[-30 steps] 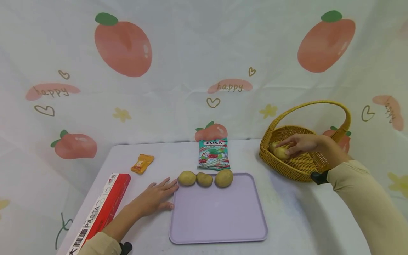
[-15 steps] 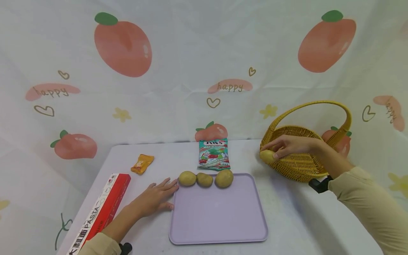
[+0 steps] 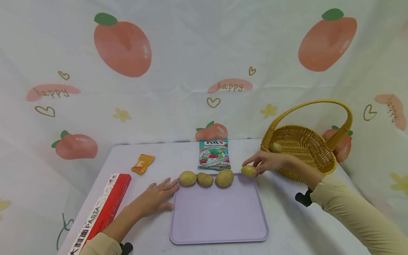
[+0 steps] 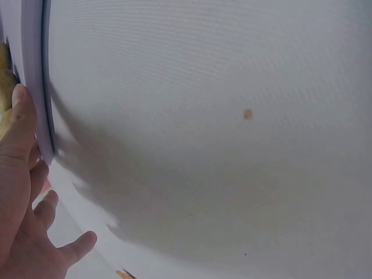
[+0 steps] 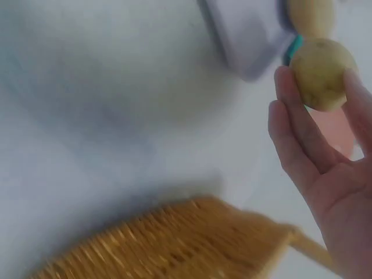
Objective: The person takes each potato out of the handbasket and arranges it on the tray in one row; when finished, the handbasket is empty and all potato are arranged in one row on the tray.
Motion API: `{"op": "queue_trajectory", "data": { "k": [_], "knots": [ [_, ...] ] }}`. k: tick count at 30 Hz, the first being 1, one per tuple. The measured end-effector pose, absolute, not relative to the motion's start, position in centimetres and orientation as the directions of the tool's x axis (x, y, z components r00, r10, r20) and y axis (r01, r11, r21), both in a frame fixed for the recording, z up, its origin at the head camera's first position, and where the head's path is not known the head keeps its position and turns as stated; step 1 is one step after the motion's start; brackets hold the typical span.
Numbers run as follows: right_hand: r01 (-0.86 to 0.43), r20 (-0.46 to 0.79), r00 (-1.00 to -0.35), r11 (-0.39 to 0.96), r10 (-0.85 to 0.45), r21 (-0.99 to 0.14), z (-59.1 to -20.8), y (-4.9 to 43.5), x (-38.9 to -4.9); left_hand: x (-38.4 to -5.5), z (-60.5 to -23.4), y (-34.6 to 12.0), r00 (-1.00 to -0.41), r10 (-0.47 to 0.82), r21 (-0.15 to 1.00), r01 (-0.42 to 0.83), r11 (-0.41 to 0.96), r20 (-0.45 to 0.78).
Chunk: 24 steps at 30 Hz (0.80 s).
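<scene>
My right hand pinches a potato between thumb and fingers, over the far right corner of the lilac tray. In the right wrist view the same potato shows at the fingertips. Along the tray's far edge lie three potatoes in a row: a left one, a smaller middle one and a larger right one. My left hand rests with spread fingers at the tray's left edge, fingertips right at the left potato. Another potato sits inside the wicker basket.
Behind the tray lies a green candy bag. A small orange packet is at the back left, and a long red-and-white pasta box runs along the left side. The basket's tall handle arches up at the right. A printed cloth hangs behind the table.
My right hand has lifted the potato out of the basket and carried it left to the tray's far right corner. My left hand has stayed in place.
</scene>
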State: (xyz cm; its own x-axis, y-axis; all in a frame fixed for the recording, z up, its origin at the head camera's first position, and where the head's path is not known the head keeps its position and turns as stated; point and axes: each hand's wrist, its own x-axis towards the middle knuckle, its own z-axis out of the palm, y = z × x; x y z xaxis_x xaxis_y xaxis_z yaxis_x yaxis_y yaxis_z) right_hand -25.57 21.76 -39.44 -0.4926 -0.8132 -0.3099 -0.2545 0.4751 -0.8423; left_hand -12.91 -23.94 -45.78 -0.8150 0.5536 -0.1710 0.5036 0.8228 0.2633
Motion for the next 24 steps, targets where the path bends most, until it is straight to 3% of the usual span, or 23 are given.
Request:
{"op": "queue_trajectory", "data": {
  "k": [8, 14, 24],
  "knots": [
    [-0.357, -0.258, -0.566, 0.515, -0.783, -0.779, -42.5, 19.6, -24.9, -13.0, -45.9, -23.9, -0.812, 0.559, 0.263, 0.510, 0.819, -0.167],
    [-0.422, -0.245, -0.583, 0.546, -0.775, -0.723, -43.1, 18.1, -24.7, -13.1, -46.0, -23.9, -0.811, 0.561, 0.270, 0.510, 0.817, -0.167],
    [-0.408, -0.262, -0.607, 0.577, -0.750, -0.707, -43.6, 17.8, -24.7, -13.0, -46.2, -24.1, -0.808, 0.568, 0.269, 0.518, 0.812, -0.155]
  ]
}}
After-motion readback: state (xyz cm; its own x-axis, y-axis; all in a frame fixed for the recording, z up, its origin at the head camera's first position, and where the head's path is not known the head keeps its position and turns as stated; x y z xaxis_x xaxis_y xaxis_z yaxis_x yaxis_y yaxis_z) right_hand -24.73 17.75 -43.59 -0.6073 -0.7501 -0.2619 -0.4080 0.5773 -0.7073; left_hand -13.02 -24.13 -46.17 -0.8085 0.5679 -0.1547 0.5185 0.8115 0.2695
